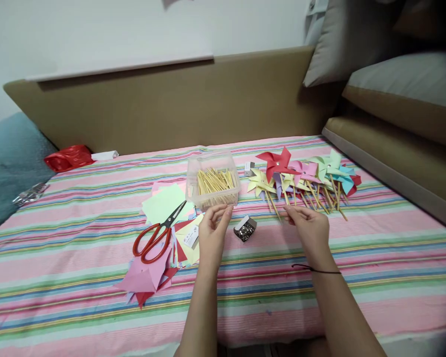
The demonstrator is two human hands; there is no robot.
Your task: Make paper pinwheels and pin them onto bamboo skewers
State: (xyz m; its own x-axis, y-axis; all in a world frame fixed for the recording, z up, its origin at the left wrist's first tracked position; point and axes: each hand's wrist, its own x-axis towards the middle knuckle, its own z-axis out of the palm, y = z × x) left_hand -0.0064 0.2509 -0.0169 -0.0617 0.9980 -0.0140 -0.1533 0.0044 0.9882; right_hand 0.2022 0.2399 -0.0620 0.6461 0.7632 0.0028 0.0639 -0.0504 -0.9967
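Note:
My left hand (212, 230) is closed, its thumb against the curled fingers, just in front of the clear plastic box (192, 191) of wooden sticks (215, 181). Anything between those fingertips is too small to make out. Thumb and fingers of my right hand (312, 230) are pinched together beside the stick ends of several paper pinwheels, including a red one (278, 163) and a yellow one (260, 182). Whether it holds something is unclear. Between my hands, a small open box of metal fasteners (245, 229) lies on the cloth.
Red-handled scissors (165, 225) rest over coloured paper sheets at the left. Pink paper pieces (141, 275) lie nearer. A red plastic bag (70, 157) is at the back left, and a small box (249, 168) stands behind the pinwheels. Striped cloth (267, 292) covers the surface; cushions border the right.

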